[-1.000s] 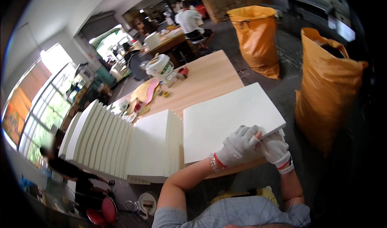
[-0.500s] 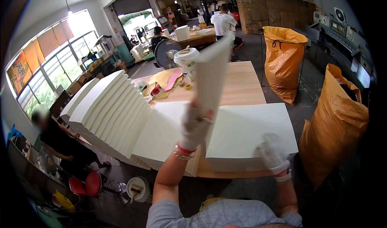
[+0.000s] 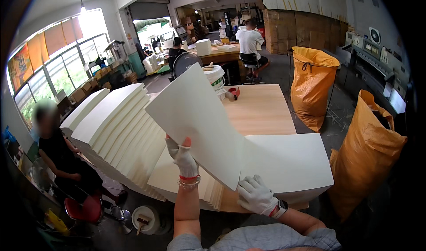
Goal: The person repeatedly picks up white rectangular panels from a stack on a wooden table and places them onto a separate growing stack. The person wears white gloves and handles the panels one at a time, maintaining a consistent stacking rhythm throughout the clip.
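- Two gloved hands, both yours, are apart: left hand [image 3: 183, 160] raised, right hand [image 3: 256, 195] low.
- Your left hand is clamped on the white sheaf [image 3: 199, 118] near its lower left edge, thumb across its face.
- That sheaf slants up over the worktop [image 3: 268, 104], its right side curving down to the white block [image 3: 290, 160].
- Your right hand is at the block's near left corner, beside the sheaf's lowest corner; whether its fingers pinch any paper, you can't quite tell from here.
- Left of the sheaf is a fanned stack [image 3: 116, 124]; a low stack [image 3: 166, 175] lies nearer you.
- Beyond sit a bucket [image 3: 216, 77] and a red tape holder [image 3: 235, 91].
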A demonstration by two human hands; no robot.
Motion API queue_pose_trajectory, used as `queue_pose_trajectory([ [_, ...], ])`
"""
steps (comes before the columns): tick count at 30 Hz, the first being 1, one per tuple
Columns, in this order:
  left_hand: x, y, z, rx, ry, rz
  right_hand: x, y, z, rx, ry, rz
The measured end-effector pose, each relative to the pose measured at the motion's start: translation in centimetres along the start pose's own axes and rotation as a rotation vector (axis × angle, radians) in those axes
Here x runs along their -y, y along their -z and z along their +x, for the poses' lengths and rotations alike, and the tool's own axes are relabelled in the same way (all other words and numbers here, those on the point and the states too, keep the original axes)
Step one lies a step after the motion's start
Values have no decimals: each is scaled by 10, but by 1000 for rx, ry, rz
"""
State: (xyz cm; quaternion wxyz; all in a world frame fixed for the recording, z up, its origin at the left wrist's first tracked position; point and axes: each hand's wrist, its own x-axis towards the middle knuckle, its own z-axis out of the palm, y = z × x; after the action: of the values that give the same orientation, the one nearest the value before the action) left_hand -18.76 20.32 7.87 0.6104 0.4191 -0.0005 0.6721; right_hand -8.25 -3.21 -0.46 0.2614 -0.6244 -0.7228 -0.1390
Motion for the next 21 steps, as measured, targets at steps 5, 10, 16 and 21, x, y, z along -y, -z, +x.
queue_pose_trajectory([
  [5, 9, -2, 24, 7, 45, -32, -3, -1, -1, 49, -7, -2],
  [10, 21, -4, 70, 35, 77, 32, -2, 0, -1, 55, -29, 6],
  [16, 18, -22, 107, -3, 6, 127, -2, 0, 0, 64, -27, -1],
  [21, -32, -67, 15, 2, -354, 443, 5, -4, 28, -164, -342, 388],
])
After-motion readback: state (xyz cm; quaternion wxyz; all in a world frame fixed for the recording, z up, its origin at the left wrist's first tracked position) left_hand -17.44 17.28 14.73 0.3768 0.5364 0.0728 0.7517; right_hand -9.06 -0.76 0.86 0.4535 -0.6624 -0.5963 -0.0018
